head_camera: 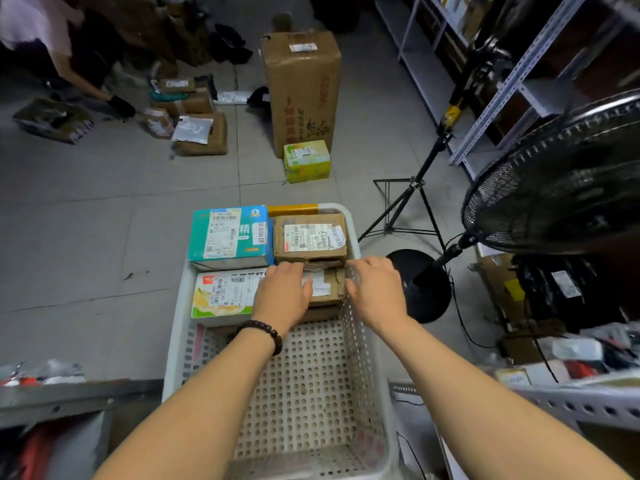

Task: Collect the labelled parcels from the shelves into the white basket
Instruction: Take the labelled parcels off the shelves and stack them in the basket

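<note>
At far end of white basket (304,393): left hand (282,296) lies on top of small brown parcel (327,289), fingers curled over its far edge. Right hand (375,289) presses the parcel's right side by the basket wall, fingers fairly straight. The parcel is already inside the basket, wedged between a labelled brown box (310,239) nearer the far wall and a white-and-yellow box (221,292) to its left. Judgement: light, stiff cardboard with worn corners. Best held by opposite sides.
</note>
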